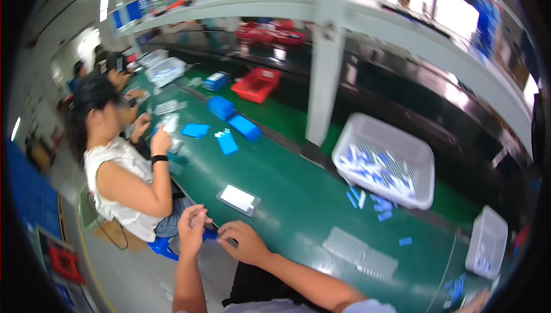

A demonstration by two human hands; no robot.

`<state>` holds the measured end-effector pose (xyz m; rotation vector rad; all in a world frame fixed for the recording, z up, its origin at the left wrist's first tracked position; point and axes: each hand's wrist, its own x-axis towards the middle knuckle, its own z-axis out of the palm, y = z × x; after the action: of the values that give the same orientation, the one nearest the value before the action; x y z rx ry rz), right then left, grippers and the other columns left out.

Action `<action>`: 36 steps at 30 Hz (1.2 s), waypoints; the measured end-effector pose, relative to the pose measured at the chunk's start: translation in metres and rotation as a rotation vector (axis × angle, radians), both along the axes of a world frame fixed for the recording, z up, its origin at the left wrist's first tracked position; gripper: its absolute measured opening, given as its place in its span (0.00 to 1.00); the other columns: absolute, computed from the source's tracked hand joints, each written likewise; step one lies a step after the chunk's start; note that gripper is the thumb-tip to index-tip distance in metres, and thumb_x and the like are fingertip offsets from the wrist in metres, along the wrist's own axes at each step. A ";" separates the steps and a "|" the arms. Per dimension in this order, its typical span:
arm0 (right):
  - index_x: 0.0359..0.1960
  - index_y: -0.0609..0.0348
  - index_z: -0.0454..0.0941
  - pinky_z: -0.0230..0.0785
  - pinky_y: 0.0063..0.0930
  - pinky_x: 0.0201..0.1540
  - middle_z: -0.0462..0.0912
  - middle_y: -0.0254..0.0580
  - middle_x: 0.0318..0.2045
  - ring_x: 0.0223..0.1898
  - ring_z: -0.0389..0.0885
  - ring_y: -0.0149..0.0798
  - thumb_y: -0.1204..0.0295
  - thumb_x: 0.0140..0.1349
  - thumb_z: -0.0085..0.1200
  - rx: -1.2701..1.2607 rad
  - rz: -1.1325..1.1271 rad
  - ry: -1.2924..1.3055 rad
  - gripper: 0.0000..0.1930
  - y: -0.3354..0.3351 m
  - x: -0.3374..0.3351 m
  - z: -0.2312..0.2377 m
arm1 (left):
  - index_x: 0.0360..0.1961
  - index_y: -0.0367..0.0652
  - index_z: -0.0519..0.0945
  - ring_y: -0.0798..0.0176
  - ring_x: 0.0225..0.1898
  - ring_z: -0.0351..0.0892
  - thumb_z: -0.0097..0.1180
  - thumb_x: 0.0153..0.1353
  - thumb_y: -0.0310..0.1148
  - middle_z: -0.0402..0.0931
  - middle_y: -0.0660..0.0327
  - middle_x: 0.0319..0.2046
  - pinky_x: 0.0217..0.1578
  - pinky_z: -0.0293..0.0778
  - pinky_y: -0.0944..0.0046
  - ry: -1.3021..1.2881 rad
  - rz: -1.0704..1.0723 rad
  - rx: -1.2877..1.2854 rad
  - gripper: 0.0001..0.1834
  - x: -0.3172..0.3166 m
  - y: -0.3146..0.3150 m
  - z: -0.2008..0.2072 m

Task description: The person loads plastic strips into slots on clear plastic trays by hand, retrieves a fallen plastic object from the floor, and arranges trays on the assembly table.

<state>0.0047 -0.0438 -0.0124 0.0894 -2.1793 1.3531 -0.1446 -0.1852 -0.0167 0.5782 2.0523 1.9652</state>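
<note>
My left hand (193, 230) is raised at the table's near edge, its fingers curled in toward the thumb. Close to its right, my right hand (247, 243) has its fingers bent and its thumb beneath them. A thin pale sliver shows between the two hands, too small and blurred to name; what the fingertips pinch cannot be made out. Just beyond them a clear plastic tray (253, 212) lies on the green table, with a white flat block (237, 197) in it. To the right of my hands lie clear ribbed plastic trays (359, 251).
A large white basket (427, 166) holds many blue-and-white pieces; blue strips (383, 207) lie beside it. A smaller white basket (488, 227) stands at right. A co-worker (126, 181) sits at left near blue packs (228, 142). A red bin (256, 85) and a shelf post (326, 60) stand behind.
</note>
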 end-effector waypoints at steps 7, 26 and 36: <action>0.33 0.62 0.84 0.70 0.24 0.44 0.81 0.37 0.41 0.42 0.78 0.31 0.77 0.65 0.65 -0.710 -0.359 0.240 0.03 0.017 0.149 0.072 | 0.53 0.35 0.76 0.73 0.31 0.74 0.56 0.72 0.25 0.77 0.64 0.34 0.32 0.71 0.73 0.146 -0.187 0.118 0.11 0.068 0.017 0.000; 0.26 0.63 0.84 0.65 0.28 0.38 0.78 0.36 0.37 0.33 0.73 0.30 0.74 0.67 0.62 -1.254 -1.086 0.492 0.10 0.036 0.322 0.049 | 0.74 0.42 0.64 0.52 0.67 0.67 0.78 0.48 0.35 0.78 0.60 0.62 0.69 0.55 0.51 0.825 -1.168 -0.307 0.52 0.184 0.187 0.029; 0.22 0.61 0.81 0.65 0.30 0.40 0.77 0.37 0.37 0.35 0.73 0.32 0.75 0.65 0.63 -1.069 -1.000 0.287 0.12 0.067 0.282 0.053 | 0.70 0.39 0.69 0.46 0.70 0.68 0.74 0.54 0.43 0.74 0.55 0.65 0.70 0.62 0.42 0.820 -0.984 -0.323 0.44 0.167 0.153 0.025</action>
<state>0.2867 0.0235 0.0407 -0.9843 -0.7787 1.4932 0.0221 -0.0320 0.0081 2.0386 1.7414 0.8423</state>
